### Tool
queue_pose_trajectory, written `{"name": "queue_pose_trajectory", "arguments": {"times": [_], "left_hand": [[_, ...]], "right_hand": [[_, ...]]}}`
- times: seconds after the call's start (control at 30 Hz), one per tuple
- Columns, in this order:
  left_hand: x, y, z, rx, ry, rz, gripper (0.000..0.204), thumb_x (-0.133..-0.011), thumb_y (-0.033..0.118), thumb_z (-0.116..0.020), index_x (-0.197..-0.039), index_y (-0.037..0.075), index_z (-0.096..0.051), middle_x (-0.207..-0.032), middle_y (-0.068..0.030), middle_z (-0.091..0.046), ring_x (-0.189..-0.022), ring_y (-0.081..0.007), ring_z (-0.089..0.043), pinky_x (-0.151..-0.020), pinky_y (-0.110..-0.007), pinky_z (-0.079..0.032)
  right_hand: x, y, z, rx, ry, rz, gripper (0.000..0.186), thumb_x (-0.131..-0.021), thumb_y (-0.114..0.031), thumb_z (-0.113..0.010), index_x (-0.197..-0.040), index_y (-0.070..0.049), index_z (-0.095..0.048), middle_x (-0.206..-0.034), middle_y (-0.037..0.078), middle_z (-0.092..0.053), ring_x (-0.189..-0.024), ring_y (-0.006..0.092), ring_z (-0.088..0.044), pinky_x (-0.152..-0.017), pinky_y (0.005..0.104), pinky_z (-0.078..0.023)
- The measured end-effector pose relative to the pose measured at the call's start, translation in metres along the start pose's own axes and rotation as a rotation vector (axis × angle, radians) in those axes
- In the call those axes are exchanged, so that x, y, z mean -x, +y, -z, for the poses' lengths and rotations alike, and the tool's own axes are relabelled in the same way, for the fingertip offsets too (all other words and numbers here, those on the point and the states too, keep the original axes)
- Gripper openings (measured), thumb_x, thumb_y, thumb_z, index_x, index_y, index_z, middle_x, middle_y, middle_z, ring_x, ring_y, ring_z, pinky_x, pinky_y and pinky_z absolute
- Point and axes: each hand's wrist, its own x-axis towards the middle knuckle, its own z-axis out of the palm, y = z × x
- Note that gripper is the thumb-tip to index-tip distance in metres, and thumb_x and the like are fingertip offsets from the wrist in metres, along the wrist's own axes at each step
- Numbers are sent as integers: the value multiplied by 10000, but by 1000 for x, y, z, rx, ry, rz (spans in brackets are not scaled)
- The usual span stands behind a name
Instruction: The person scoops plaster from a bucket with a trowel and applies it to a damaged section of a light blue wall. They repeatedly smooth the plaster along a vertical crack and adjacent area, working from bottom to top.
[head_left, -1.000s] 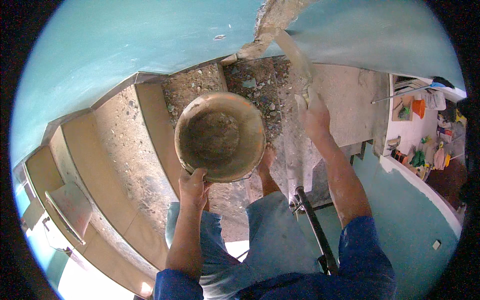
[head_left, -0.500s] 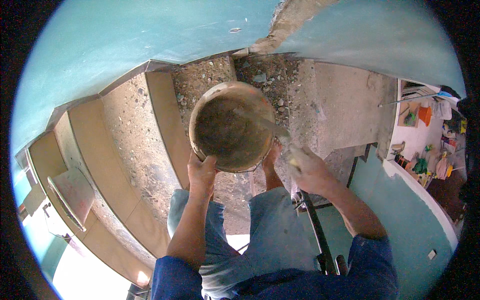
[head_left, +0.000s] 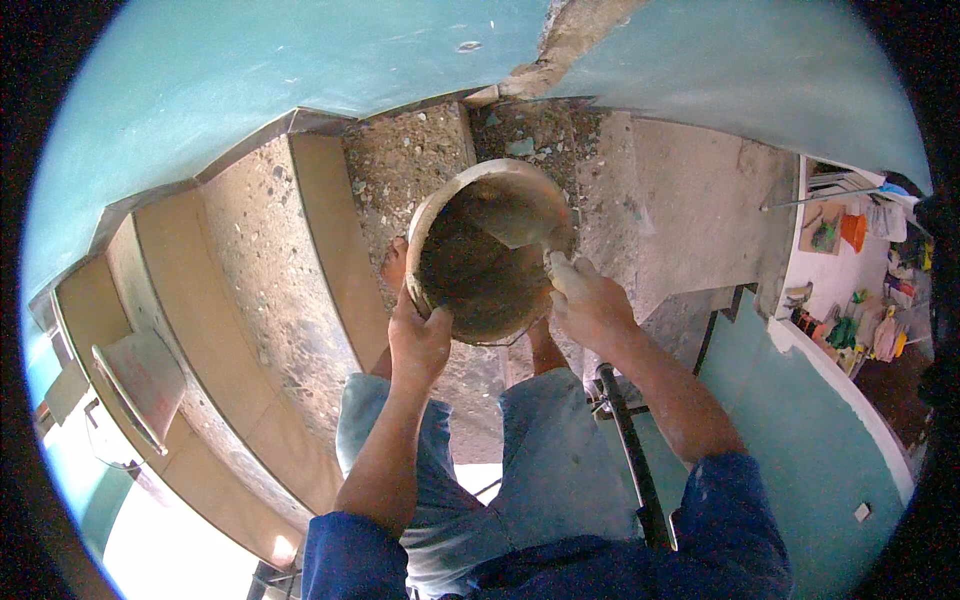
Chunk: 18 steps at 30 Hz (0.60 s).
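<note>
My left hand (head_left: 418,340) grips the near-left rim of a round, dirty bucket (head_left: 450,182) held over the stairs, with dark residue inside it. My right hand (head_left: 592,308) is closed on the handle of a trowel (head_left: 515,228), whose flat blade is inside the bucket, against its upper right part. My bare feet show on the debris-strewn step (head_left: 390,150) below the bucket, partly hidden by it.
Tiled steps (head_left: 325,245) curve down the left, where another bucket (head_left: 140,385) sits. A teal wall (head_left: 250,60) with a broken plaster channel (head_left: 560,45) rises ahead. A dark railing (head_left: 630,450) runs by my right leg; assorted items (head_left: 855,230) lie below at far right.
My right hand has brought the trowel down from the wall channel into the bucket. The bucket has shifted right in view and tilted, uncovering a foot at its left.
</note>
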Motion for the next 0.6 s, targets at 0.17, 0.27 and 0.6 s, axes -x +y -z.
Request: {"name": "queue_pose_trajectory", "arguments": {"times": [0.17, 0.27, 0.6], "left_hand": [[0, 1, -8, 29, -7, 13, 502, -831, 73, -575, -1325, -10, -550, -1107, -168, -714, -1045, -239, -681, -906, -351, -513], [-1, -6, -13, 133, -20, -6, 500, -837, 74, -583, -1330, 1, -553, -1101, -164, -714, -1030, -238, -682, -893, -345, -516], [-25, 17, 29, 403, -114, 338, 353, -852, 42, -614, -1185, -74, -618, -1001, -142, -711, -868, -247, -717, -707, -343, -620]], "right_hand": [[15, 6, -2, 62, 175, 63, 482, -873, -143, -668, -1336, -100, -538, -1003, 163, -571, -828, 381, -651, -672, 480, -546], [25, 21, -7, 97, 321, 182, 465, -865, -130, -671, -1316, -105, -557, -970, 150, -554, -812, 368, -635, -649, 462, -540], [40, 84, 24, 84, 483, 301, 481, -808, -72, -710, -1272, -66, -583, -1040, 164, -587, -825, 364, -654, -674, 420, -550]]}}
